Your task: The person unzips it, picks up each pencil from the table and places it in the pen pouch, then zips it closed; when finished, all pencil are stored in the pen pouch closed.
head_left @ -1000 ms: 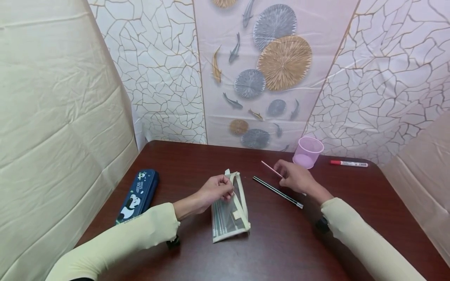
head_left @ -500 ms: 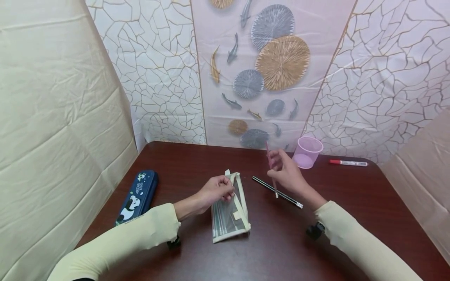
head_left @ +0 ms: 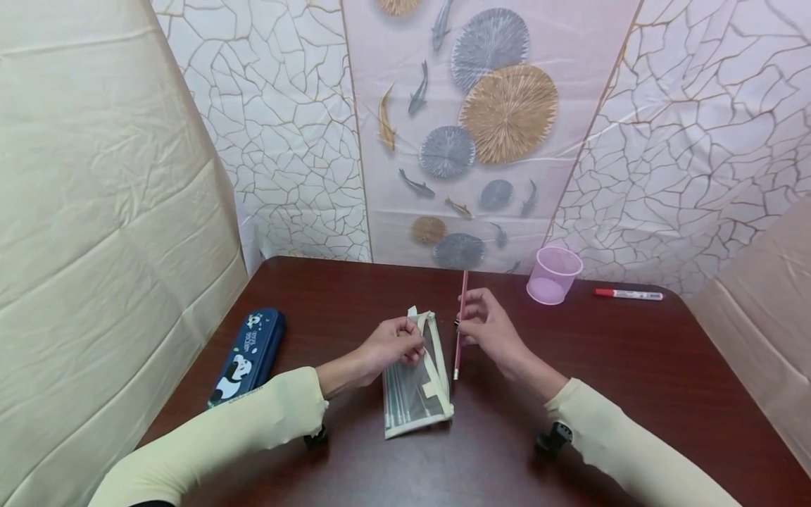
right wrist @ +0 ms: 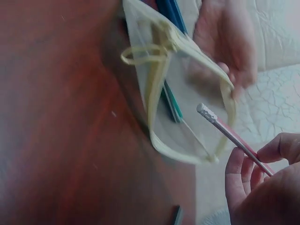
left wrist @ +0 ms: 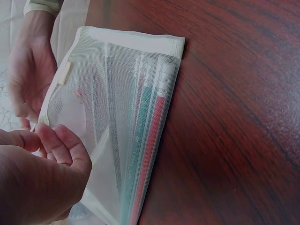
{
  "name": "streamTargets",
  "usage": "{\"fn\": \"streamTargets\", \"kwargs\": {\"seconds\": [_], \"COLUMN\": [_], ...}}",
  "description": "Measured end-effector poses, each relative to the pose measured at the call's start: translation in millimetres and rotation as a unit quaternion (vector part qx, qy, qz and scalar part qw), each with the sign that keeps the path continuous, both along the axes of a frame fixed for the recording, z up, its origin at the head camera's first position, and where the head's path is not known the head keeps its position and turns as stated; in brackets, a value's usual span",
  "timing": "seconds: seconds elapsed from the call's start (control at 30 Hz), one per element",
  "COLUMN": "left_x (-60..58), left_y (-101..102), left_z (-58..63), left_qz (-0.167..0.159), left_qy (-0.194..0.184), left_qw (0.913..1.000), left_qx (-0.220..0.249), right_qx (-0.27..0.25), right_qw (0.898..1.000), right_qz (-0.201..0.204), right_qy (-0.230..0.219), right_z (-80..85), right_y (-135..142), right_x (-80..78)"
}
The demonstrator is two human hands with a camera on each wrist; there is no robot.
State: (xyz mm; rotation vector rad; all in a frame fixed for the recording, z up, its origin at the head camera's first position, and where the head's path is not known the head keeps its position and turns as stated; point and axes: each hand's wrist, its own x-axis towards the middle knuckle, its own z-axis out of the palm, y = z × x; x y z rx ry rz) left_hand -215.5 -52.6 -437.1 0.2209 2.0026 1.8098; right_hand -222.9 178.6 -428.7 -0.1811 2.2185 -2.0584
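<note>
My left hand (head_left: pixel 388 348) pinches the edge of a cream-trimmed mesh pencil pouch (head_left: pixel 415 425), which stands tilted on the table with its mouth gaping. Through the mesh, in the left wrist view, several pencils (left wrist: pixel 152 126) show, red and green with white erasers. My right hand (head_left: pixel 497 339) holds a pink pencil (head_left: pixel 464 292) between thumb and fingers, just right of the pouch. In the right wrist view its eraser end (right wrist: pixel 206 111) points at the pouch's open mouth. A dark striped pencil (right wrist: pixel 176 215) lies on the table, mostly hidden behind my right hand in the head view.
A dark blue panda pencil case (head_left: pixel 247 358) lies at the left of the brown table (head_left: pixel 633 394). At the back right stand a pink mesh cup (head_left: pixel 554 278) and, beside it, a red-capped marker (head_left: pixel 629 294). Patterned cloth hangs behind the table.
My right hand has lifted the pink pencil, turned it from slanting to nearly upright in view, and brought it left to the pouch. My left hand stays on the pouch.
</note>
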Motion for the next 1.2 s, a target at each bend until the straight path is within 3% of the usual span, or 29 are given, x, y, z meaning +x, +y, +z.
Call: {"fn": "streamTargets", "kwargs": {"seconds": [0.27,0.5,0.73,1.2], "left_x": [-1.7,-1.4,-0.8,1.6], "left_y": [2.6,4.2,7.6,9.9], "left_z": [0.3,-0.5,-3.9,-3.6], "left_qz": [0.006,0.017,0.026,0.031], "left_qy": [-0.001,-0.001,0.003,0.013], "left_qw": [1.0,0.9999,0.9996,0.9993], "left_qx": [-0.001,-0.002,0.006,0.017], "right_qx": [-0.008,0.025,0.037,0.065], "right_qw": [0.998,0.993,0.99,0.988], "right_qz": [0.042,0.073,0.097,0.088], "right_qy": [-0.047,-0.091,-0.095,-0.112], "right_z": [-16.1,-24.9,-31.9,-30.0], "right_y": [-15.5,-21.0,-25.3,-23.8], "right_x": [11.9,17.3,19.3,13.0]}}
